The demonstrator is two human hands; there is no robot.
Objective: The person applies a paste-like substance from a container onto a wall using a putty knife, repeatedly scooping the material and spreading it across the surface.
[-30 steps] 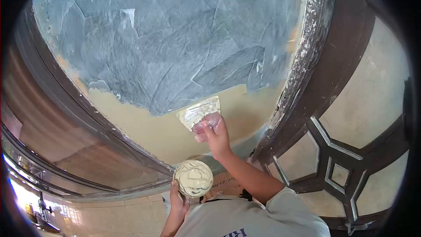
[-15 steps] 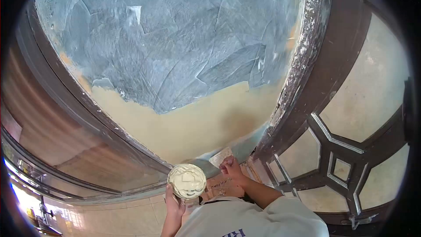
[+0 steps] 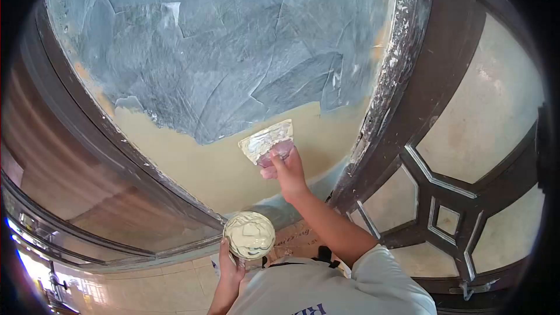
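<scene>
Low in the view, my left hand (image 3: pixel 231 268) grips a round tub (image 3: pixel 249 235) filled with cream-coloured paste. My right hand (image 3: pixel 286 170) is closed on a wide scraper (image 3: pixel 267 142), whose blade is coated with pale paste. The blade lies at or very near the bare cream part of the wall (image 3: pixel 192 169), just below the ragged edge of a blue-grey coat (image 3: pixel 192 64). Whether the blade touches the wall cannot be told.
A dark frame with flaking white paint (image 3: pixel 392 70) borders the wall on the right, beside a dark panelled door (image 3: pixel 455 186). Brown glazed panels (image 3: pixel 87 169) stand at the left. Pale floor tiles (image 3: pixel 163 289) show below.
My right hand has moved up and to the left with the scraper, from low near the tub to the cream part of the wall. My left hand and the tub have hardly moved.
</scene>
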